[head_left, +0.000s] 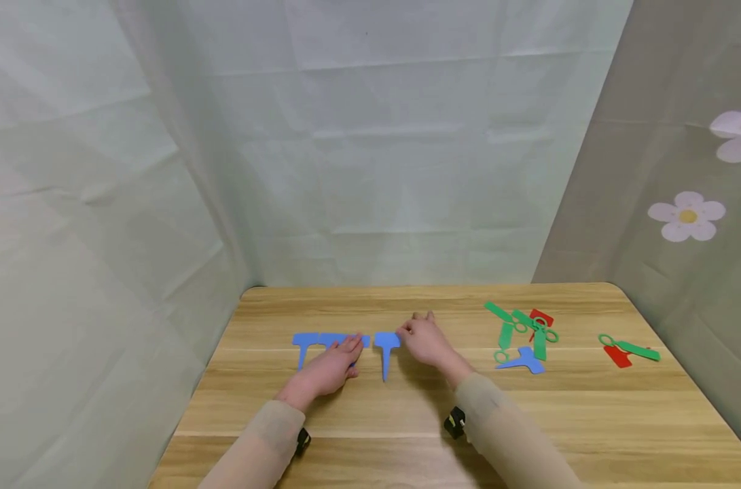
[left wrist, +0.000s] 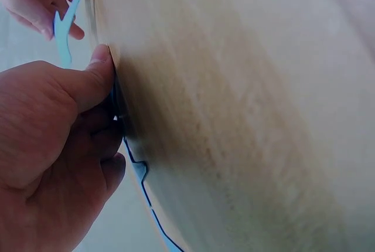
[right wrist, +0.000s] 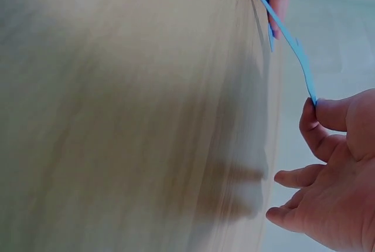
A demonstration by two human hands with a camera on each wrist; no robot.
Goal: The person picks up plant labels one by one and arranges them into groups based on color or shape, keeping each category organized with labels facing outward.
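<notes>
Between thumb and index finger my right hand pinches a blue T-shaped plant label by the right end of its head. Its pointed stem is toward me, and in the right wrist view the held label is raised at a slant above the wood. Left of it, my left hand lies over a row of blue T-shaped labels, fingers extended across them. Heads in the row sit side by side, stems toward me; the hand hides part of them. Low in the left wrist view, label edges show beyond the left hand's fingers.
To the right on the wooden table lies a loose group of green ring-ended tags, a red label and a blue T-shaped label. Farther right, a green tag overlaps a red label. Pale cloth hangs behind.
</notes>
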